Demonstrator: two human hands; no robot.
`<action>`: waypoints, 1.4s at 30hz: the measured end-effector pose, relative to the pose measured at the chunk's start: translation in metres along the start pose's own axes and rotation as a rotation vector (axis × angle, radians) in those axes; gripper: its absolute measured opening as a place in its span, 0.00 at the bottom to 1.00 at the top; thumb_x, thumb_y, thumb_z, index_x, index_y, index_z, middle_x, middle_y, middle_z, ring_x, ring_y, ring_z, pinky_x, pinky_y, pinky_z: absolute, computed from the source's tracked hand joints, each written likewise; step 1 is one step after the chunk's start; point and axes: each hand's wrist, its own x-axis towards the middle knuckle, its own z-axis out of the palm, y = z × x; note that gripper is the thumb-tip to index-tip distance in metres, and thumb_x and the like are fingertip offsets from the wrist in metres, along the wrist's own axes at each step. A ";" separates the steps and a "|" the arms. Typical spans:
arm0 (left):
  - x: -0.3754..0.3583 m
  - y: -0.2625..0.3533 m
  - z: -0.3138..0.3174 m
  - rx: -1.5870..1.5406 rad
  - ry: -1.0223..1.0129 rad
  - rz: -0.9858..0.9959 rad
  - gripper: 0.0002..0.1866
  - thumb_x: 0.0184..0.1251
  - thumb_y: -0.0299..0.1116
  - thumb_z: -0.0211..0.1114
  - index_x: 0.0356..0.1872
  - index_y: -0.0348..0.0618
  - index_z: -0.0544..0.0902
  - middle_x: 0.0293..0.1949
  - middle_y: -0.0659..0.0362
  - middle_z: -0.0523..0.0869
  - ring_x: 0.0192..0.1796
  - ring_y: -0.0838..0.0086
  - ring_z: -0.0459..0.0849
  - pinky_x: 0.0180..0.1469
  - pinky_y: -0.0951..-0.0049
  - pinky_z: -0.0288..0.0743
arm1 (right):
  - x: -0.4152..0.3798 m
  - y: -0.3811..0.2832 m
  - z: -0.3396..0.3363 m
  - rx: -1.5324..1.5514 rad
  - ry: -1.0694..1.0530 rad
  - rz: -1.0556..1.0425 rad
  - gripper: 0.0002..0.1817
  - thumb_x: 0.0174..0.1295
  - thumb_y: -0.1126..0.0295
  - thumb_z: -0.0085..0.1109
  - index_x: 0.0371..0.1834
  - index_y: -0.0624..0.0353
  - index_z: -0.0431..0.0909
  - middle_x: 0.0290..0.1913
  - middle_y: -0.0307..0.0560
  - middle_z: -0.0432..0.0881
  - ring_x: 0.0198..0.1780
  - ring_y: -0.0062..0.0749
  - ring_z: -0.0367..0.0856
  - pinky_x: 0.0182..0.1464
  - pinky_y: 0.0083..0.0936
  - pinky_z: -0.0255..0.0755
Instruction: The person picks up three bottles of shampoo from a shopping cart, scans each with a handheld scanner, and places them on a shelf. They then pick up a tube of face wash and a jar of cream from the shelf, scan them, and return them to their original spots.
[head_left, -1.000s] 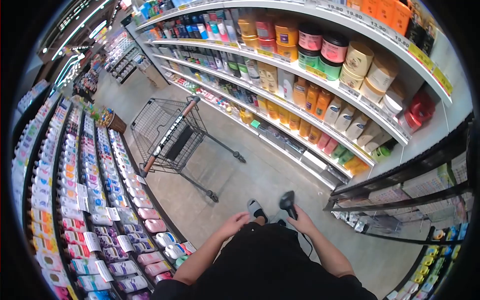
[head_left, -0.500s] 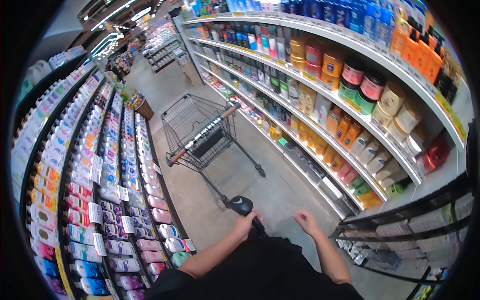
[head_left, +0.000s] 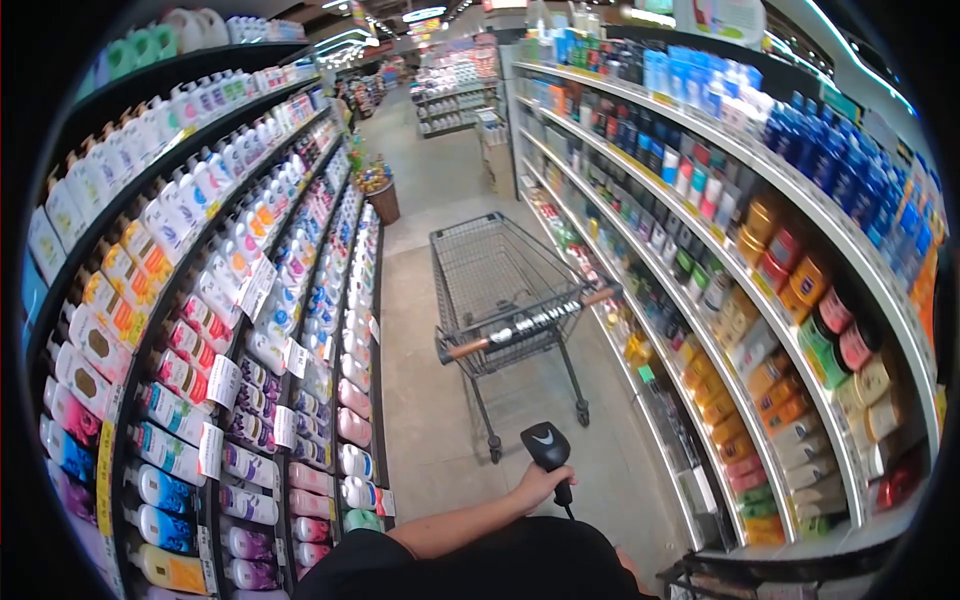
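Note:
My left hand (head_left: 542, 488) is wrapped round the handle of a black handheld barcode scanner (head_left: 546, 446), low in the middle of the head view. The scanner's rounded head points up and away from me, and a thin cord hangs below the handle. Just beyond it stands an unfilled dark wire shopping cart (head_left: 490, 270), its brown-ended handlebar facing me, apart from my hand. Only a sliver of skin shows at the right edge of my black shirt (head_left: 480, 565); my right hand itself cannot be seen.
Shelves of lotion bottles (head_left: 165, 455) run along the left. On the right, white shelves (head_left: 690, 215) carry jars, tubes and blue bottles (head_left: 840, 165). Grey floor (head_left: 410, 420) lies between them. Farther along, a wicker basket (head_left: 384, 205) stands by the left shelves.
The view has swung up and turned, so the cart sits farther right and more upright. The scanner in my left hand has moved right. My right hand has dropped out of sight.

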 end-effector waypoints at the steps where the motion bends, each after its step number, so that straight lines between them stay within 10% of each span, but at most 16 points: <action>1: 0.004 0.008 -0.011 -0.011 0.010 0.015 0.08 0.62 0.31 0.65 0.36 0.36 0.80 0.33 0.56 0.86 0.37 0.70 0.87 0.42 0.70 0.80 | -0.020 -0.032 -0.020 -0.096 -0.007 -0.008 0.21 0.69 0.54 0.43 0.53 0.55 0.76 0.53 0.59 0.80 0.57 0.51 0.79 0.53 0.43 0.73; 18: -0.047 0.040 -0.171 -0.259 0.433 0.313 0.11 0.66 0.30 0.68 0.42 0.37 0.77 0.35 0.58 0.85 0.39 0.73 0.86 0.45 0.69 0.80 | 0.095 -0.210 -0.052 -0.792 -0.051 -0.519 0.17 0.63 0.62 0.55 0.51 0.61 0.77 0.60 0.55 0.76 0.59 0.52 0.79 0.58 0.46 0.74; 42: -0.144 -0.013 -0.078 -0.564 1.678 0.251 0.06 0.67 0.30 0.67 0.38 0.41 0.79 0.32 0.62 0.83 0.37 0.76 0.84 0.43 0.72 0.77 | 0.211 -0.359 0.038 -1.559 -0.498 -1.038 0.12 0.60 0.67 0.58 0.41 0.64 0.80 0.49 0.55 0.83 0.51 0.53 0.83 0.52 0.44 0.78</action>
